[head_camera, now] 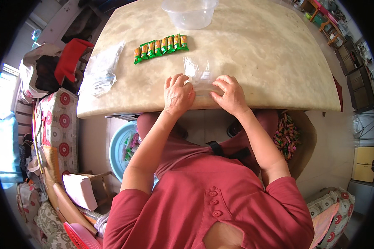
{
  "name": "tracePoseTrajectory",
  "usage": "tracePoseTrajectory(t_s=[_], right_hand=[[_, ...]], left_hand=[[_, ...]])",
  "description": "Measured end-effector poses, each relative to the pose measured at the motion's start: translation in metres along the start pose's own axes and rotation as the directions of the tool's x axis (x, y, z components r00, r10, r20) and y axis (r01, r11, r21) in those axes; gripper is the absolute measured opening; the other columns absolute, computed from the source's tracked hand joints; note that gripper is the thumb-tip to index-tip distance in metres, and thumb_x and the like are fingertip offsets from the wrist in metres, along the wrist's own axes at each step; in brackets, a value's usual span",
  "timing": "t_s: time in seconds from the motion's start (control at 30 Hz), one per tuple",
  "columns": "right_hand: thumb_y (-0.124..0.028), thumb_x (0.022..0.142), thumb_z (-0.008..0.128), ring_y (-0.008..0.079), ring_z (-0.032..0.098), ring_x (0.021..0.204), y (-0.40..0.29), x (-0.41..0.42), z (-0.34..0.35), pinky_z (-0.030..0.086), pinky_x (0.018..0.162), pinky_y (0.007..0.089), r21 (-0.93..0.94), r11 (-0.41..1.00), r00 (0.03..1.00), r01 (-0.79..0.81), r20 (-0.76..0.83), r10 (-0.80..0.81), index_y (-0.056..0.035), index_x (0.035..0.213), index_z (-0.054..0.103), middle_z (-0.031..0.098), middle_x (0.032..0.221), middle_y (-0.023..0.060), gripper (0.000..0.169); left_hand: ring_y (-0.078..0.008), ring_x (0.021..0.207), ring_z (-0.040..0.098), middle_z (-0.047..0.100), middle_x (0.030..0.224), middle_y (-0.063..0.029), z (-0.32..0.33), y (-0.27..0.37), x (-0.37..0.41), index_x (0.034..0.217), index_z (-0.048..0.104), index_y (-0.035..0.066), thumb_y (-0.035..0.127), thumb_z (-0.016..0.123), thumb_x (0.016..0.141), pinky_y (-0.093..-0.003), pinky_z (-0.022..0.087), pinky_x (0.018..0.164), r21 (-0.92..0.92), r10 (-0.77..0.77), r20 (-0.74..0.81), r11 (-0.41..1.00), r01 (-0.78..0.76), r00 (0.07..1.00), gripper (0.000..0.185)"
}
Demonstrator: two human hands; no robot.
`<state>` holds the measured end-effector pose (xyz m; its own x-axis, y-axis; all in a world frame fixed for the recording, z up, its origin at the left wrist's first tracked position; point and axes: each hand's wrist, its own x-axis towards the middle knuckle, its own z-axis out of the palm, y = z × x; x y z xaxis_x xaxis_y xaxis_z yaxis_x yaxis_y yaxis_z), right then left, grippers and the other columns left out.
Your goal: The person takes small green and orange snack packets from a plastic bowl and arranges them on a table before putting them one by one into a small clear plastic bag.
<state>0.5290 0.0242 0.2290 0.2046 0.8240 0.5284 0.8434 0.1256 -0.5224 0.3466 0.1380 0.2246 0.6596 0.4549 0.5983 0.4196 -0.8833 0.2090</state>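
Note:
A clear plastic zip bag [201, 74] lies flat near the front edge of the table [268, 62], its zip line on the side towards me. My left hand [178, 96] is at the bag's left edge, fingers curled and the thumb tucked in against the film. At the right edge is my right hand [230, 93], thumb and fingers spaced apart; whether they pinch the film is unclear. Beyond the bag, several small green-and-orange wrapped packets [160, 47] stand side by side in a slanting row.
A stack of clear plastic bags [101, 70] lies on the left of the table. At the far side stands a clear plastic bowl [191, 15]. Below the table are a blue basin [117, 149] at left and a box [304, 137] of colourful wrapped pieces [286, 137] at right.

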Motion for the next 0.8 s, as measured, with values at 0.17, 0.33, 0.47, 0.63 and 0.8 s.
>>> tracePoseTrajectory(t_s=[0.17,0.33,0.47,0.63,0.8], right_hand=[[-0.022,0.084,0.07,0.0317,0.059,0.104,0.02,0.024,0.004,0.049,0.087,0.0404,0.093,0.995,0.987,-0.034,-0.154,0.048,-0.004,0.103,0.066,0.062,0.114,0.012,0.026],[-0.026,0.083,0.071,0.0309,0.058,0.108,0.027,0.046,0.021,0.047,0.093,0.0412,-0.018,0.998,0.988,0.056,-0.14,-0.058,-0.0049,0.12,0.058,0.064,0.113,0.0138,0.044],[-0.03,0.082,0.076,0.0226,0.058,0.111,0.03,0.068,0.03,0.045,0.097,0.036,0.551,0.771,0.946,-0.318,0.136,0.293,-0.0019,0.136,0.045,0.063,0.117,0.0135,0.069],[-0.025,0.083,0.075,0.016,0.063,0.09,0.04,0.088,0.032,0.05,0.083,0.03,0.809,0.445,0.922,-0.385,0.318,0.22,0.0013,0.122,0.057,0.068,0.097,0.0081,0.05],[-0.023,0.079,0.076,0.0162,0.064,0.077,0.06,0.098,0.043,0.052,0.07,0.0353,0.534,0.682,0.866,-0.499,0.286,0.41,-0.0043,0.091,0.065,0.068,0.081,0.0039,0.025]], left_hand=[[-0.029,0.112,0.053,0.06,0.105,-0.0087,0.0,0.0,-0.003,0.079,0.064,0.008,0.012,0.067,0.069,-0.0467,0.037,0.098,-0.047,-0.029,-0.026,0.999,0.028,0.999,0.011],[-0.0292,0.108,0.054,0.061,0.102,-0.0088,-0.005,-0.004,0.003,0.075,0.065,0.008,0.013,0.066,0.069,-0.0452,0.038,0.095,-0.031,-0.057,0.006,0.998,0.057,0.998,0.008],[-0.0282,0.104,0.056,0.063,0.097,-0.0084,-0.006,-0.01,0.011,0.072,0.066,0.008,0.015,0.063,0.07,-0.0446,0.04,0.091,-0.046,-0.104,0.099,0.993,0.109,0.99,0.008],[-0.0286,0.102,0.057,0.064,0.096,-0.0085,-0.006,-0.018,0.014,0.073,0.067,0.007,0.015,0.061,0.072,-0.0453,0.041,0.09,-0.086,-0.154,0.201,0.981,0.174,0.967,0.01],[-0.0332,0.115,0.053,0.062,0.117,-0.011,-0.014,-0.02,0.016,0.076,0.067,0.008,0.015,0.062,0.074,-0.0484,0.041,0.094,-0.07,-0.252,0.181,0.961,0.268,0.951,0.008]])
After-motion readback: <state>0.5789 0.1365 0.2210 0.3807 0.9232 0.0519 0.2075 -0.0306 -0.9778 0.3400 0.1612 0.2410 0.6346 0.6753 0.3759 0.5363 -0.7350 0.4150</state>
